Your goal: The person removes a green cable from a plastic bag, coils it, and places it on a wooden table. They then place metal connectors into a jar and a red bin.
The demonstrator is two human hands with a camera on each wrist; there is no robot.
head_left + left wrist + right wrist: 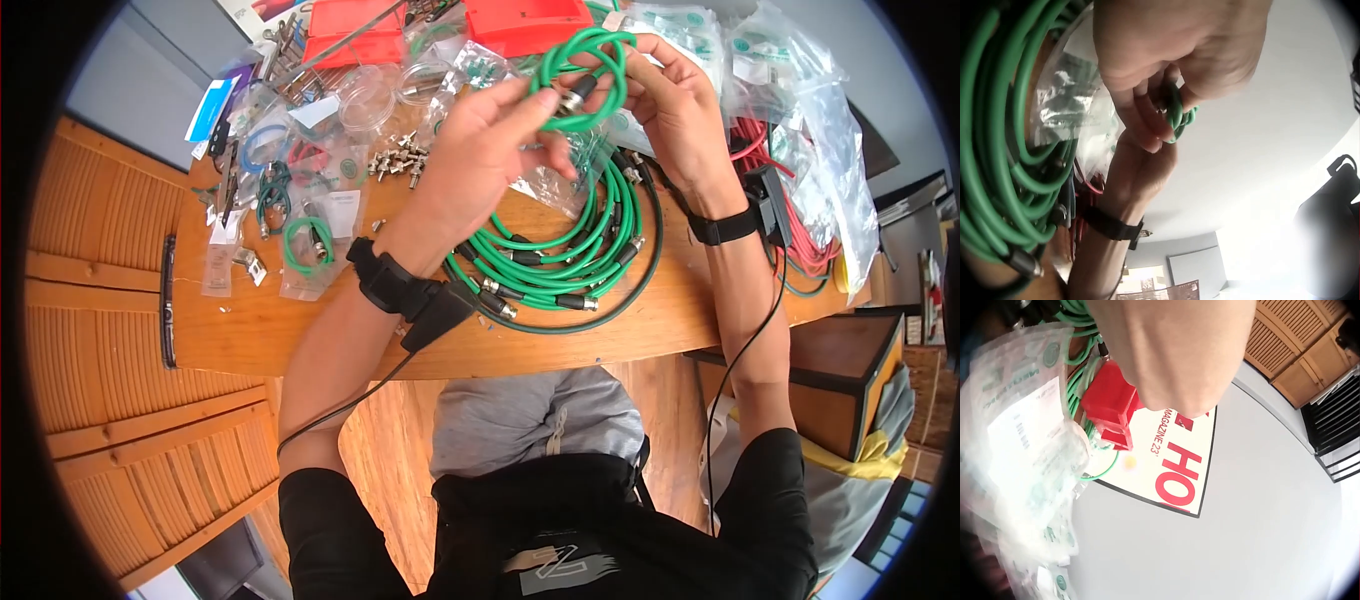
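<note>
A small coil of green cable (588,123) is held up over the far side of the table between both hands. My left hand (480,150) pinches its left side with thumb and fingers, beside a black-and-silver cable connector (572,100). At the coil's upper right, my right hand (680,110) grips the loops with its fingertips. In the left wrist view the coil (1175,115) shows between the fingers; the right wrist view hides it behind the hand (1179,350). Below the hands lies a larger bundle of green cables (1000,125) with several black-sleeved connectors.
Loose metal connectors (398,160) lie left of the bundle. Bagged cables (308,245) sit at the left, red boxes (355,32) at the back. Clear plastic bags (790,60) and red cables (800,235) crowd the right. A dark cable (655,240) loops around the bundle.
</note>
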